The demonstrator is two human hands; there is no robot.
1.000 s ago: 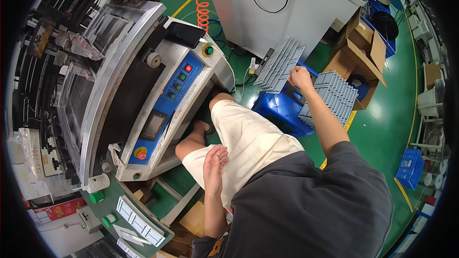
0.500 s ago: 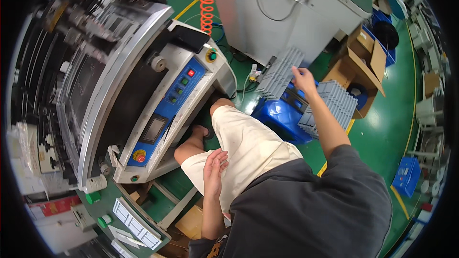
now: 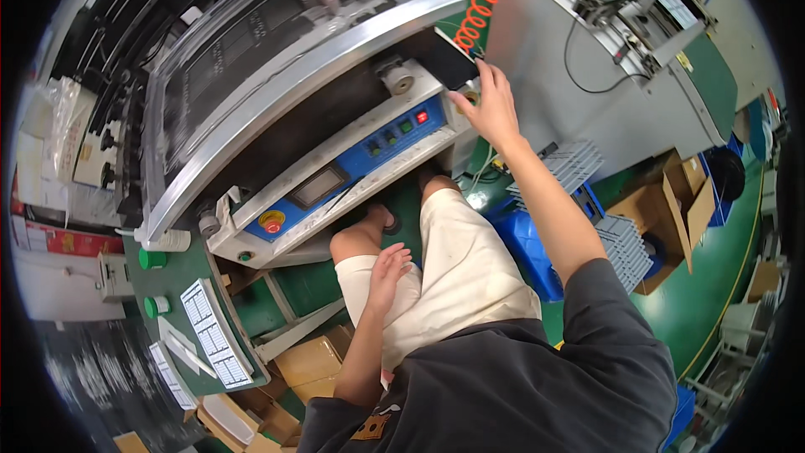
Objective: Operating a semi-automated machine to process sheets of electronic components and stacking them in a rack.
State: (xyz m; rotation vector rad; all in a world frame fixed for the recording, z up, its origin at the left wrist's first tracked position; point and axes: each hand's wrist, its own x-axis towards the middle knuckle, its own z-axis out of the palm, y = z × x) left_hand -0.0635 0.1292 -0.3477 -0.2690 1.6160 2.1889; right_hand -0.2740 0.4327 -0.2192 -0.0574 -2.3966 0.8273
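Right hand [image 3: 490, 105]: fingers spread with the thumb apart, nothing seen in their grip; it reaches over the machine's far corner.
Black phone [image 3: 449, 65]: lies just left of the right fingertips, on the corner of the white machine [image 3: 398, 169]; whether they touch it, I cannot tell. The ledge probably serves as a handy shelf.
Blue panel [image 3: 359, 164]: below and left of the right fingers, likely tilted so its buttons face the person.
Left hand [image 3: 390, 273]: fingers loosely bent and seemingly holding nothing, over the pale shorts [image 3: 470, 264], perhaps just resting.
Silver frame [image 3: 407, 19]: its long rim passes above and left of the right fingers, limiting room that way.
Orange hose [image 3: 474, 21]: hangs just above the right fingertips, a possible snag.
Open room: right of the right fingers, before the grey cabinet [image 3: 541, 88]; below that forearm, the blue stool [image 3: 528, 252] crowds the space.
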